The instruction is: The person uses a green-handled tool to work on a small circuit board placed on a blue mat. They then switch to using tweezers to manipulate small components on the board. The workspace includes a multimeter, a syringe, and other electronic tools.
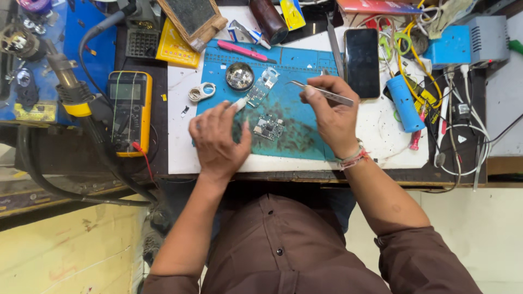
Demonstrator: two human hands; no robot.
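My left hand (218,139) rests on the blue work mat (305,71), holding a small white-tipped tool (239,103) whose tip points at a small circuit board (260,90). A second, darker circuit board (268,128) lies just right of my left hand. My right hand (332,111) holds metal tweezers (321,91), their points aimed left towards the upper board. A round metal tin (239,75) sits above my left hand on the mat.
A yellow multimeter (129,109) lies left of the mat, beside a hot-air handle (68,81). A black phone (362,62), a blue cylinder (404,103), tangled cables (463,136), a pink knife (242,50) and a tape roll (201,91) surround the mat.
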